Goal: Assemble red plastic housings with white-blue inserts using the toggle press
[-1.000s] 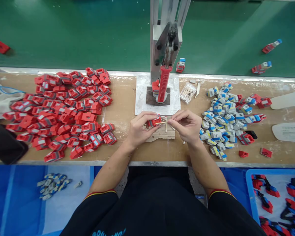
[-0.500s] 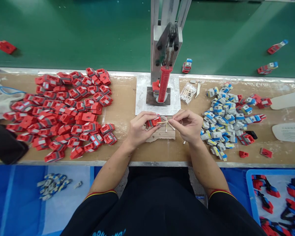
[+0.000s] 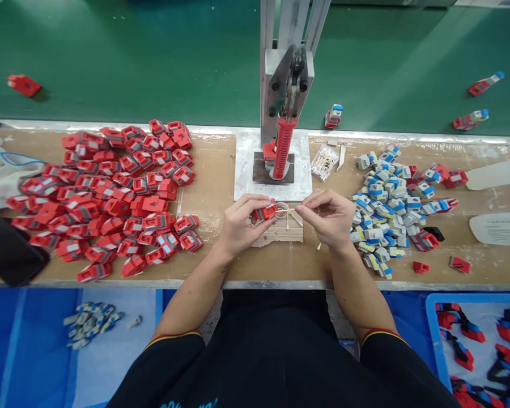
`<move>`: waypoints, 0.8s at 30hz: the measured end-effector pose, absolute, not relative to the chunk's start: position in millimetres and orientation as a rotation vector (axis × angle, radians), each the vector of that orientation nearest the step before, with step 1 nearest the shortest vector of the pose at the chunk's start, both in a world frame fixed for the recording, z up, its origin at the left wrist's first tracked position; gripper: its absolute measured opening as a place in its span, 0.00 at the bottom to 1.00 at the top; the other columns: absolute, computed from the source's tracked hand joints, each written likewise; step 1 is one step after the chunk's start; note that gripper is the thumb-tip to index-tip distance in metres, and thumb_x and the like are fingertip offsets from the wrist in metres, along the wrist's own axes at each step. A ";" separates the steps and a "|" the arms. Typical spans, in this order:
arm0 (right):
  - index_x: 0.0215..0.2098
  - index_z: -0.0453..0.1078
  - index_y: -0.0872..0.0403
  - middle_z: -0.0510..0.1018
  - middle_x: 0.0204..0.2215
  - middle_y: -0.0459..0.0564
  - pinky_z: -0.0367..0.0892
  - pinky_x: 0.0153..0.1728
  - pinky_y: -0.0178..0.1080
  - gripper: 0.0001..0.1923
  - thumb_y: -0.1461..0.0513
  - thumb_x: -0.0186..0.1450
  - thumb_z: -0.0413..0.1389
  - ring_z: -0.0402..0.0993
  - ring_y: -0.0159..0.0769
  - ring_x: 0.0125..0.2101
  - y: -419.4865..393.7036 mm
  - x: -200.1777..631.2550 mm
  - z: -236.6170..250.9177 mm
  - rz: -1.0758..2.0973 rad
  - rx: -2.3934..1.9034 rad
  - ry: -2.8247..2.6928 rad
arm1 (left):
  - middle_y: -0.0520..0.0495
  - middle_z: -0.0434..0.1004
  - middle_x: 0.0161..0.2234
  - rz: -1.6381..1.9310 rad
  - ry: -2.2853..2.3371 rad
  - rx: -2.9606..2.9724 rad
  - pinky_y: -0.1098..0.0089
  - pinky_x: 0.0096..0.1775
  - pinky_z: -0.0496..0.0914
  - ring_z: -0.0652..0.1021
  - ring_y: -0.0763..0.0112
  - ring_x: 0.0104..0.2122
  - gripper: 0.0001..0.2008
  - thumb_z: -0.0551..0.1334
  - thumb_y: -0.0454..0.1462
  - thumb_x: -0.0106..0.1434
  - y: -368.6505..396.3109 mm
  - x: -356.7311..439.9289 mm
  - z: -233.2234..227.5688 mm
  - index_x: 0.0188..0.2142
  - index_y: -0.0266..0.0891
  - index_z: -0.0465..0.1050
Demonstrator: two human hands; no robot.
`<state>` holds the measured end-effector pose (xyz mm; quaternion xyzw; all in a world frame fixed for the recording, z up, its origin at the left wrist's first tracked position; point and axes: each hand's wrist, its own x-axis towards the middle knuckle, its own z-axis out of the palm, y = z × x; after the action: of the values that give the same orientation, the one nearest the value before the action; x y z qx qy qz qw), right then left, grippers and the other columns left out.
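My left hand (image 3: 243,222) is closed on a small red and grey plastic housing (image 3: 268,212), pinching it between thumb and fingers. My right hand (image 3: 329,216) pinches a thin cotton swab (image 3: 292,210), whose far end points at the right side of that housing. Whether the tip touches the housing is too small to tell. Under the hands lie a small round ring-shaped dish (image 3: 281,208) and a torn piece of cardboard (image 3: 276,234) with loose swabs on it. A lever press with a red handle (image 3: 284,148) stands just beyond my hands.
Red housings (image 3: 119,192) are heaped at left, grey, blue and yellow parts (image 3: 385,198) at right. A pack of swabs (image 3: 324,162) lies beside the press plate (image 3: 243,164). Behind runs a green belt (image 3: 174,68) carrying several parts. A blue tray (image 3: 432,334) stands lower right.
My right hand has shifted slightly right with the swab, away from the housing. My left hand stays almost still. The parts on the green belt have moved to the right.
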<state>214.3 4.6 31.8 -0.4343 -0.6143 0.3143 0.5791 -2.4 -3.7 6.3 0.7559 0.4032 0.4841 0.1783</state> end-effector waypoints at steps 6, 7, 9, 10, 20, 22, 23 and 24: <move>0.27 0.72 0.49 0.81 0.24 0.45 0.66 0.25 0.38 0.14 0.56 0.66 0.68 0.74 0.34 0.24 8.9 235.4 32.6 0.670 -1.026 -1.667 | 0.42 0.86 0.43 1.367 1.185 2.116 0.63 0.45 0.82 0.86 0.62 0.44 0.13 0.74 0.43 0.65 -2.9 -4.0 6.7 0.44 0.40 0.80; 0.28 0.72 0.49 0.81 0.25 0.45 0.67 0.27 0.38 0.12 0.58 0.66 0.67 0.75 0.34 0.26 9.8 235.8 30.4 0.674 -1.058 -1.782 | 0.42 0.86 0.43 1.361 1.188 2.112 0.63 0.45 0.82 0.86 0.63 0.44 0.12 0.74 0.43 0.65 -2.4 -4.2 6.4 0.44 0.40 0.80; 0.30 0.73 0.49 0.82 0.29 0.47 0.70 0.32 0.39 0.09 0.59 0.68 0.65 0.77 0.37 0.30 12.2 232.9 25.2 0.683 -1.123 -2.001 | 0.43 0.86 0.43 1.363 1.193 2.097 0.64 0.44 0.81 0.86 0.63 0.43 0.12 0.74 0.43 0.64 -1.3 -4.8 5.6 0.44 0.41 0.80; 0.31 0.74 0.49 0.82 0.30 0.48 0.72 0.36 0.40 0.08 0.59 0.68 0.65 0.77 0.38 0.33 13.8 231.2 23.0 0.694 -1.133 -2.078 | 0.43 0.86 0.42 1.377 1.194 2.085 0.64 0.44 0.81 0.86 0.63 0.42 0.12 0.74 0.43 0.64 -0.7 -5.1 5.0 0.44 0.41 0.80; 0.33 0.73 0.48 0.78 0.29 0.48 0.70 0.35 0.44 0.15 0.49 0.74 0.57 0.75 0.39 0.31 -7.9 333.4 60.4 0.103 -1.289 -1.575 | 0.46 0.85 0.40 1.436 1.262 1.752 0.67 0.38 0.81 0.85 0.66 0.36 0.19 0.76 0.47 0.60 2.6 -8.4 -1.6 0.46 0.41 0.80; 0.35 0.75 0.48 0.82 0.33 0.49 0.71 0.39 0.46 0.09 0.54 0.71 0.61 0.77 0.42 0.34 -26.5 350.8 63.9 0.168 -1.424 -1.913 | 0.46 0.85 0.39 1.453 1.233 1.684 0.68 0.38 0.81 0.84 0.66 0.35 0.19 0.75 0.47 0.62 0.3 -7.5 -1.7 0.47 0.41 0.79; 0.38 0.76 0.49 0.84 0.35 0.50 0.72 0.42 0.48 0.05 0.57 0.70 0.63 0.78 0.44 0.37 -34.6 354.4 62.8 0.226 -1.456 -2.103 | 0.46 0.84 0.40 1.458 1.217 1.664 0.67 0.38 0.81 0.85 0.66 0.36 0.19 0.74 0.48 0.63 -0.9 -6.8 -1.7 0.48 0.41 0.78; 0.42 0.77 0.49 0.86 0.39 0.52 0.72 0.45 0.49 0.04 0.59 0.69 0.63 0.78 0.46 0.40 -40.9 355.0 60.1 0.280 -1.466 -2.272 | 0.45 0.84 0.40 1.460 1.202 1.657 0.67 0.39 0.81 0.85 0.65 0.36 0.20 0.74 0.48 0.63 -2.1 -5.9 -1.7 0.49 0.41 0.78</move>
<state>355.0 -40.9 60.1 -0.5273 -0.8171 0.1008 0.2100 -5.9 -2.1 -1.7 0.6268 0.4547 0.5523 0.3087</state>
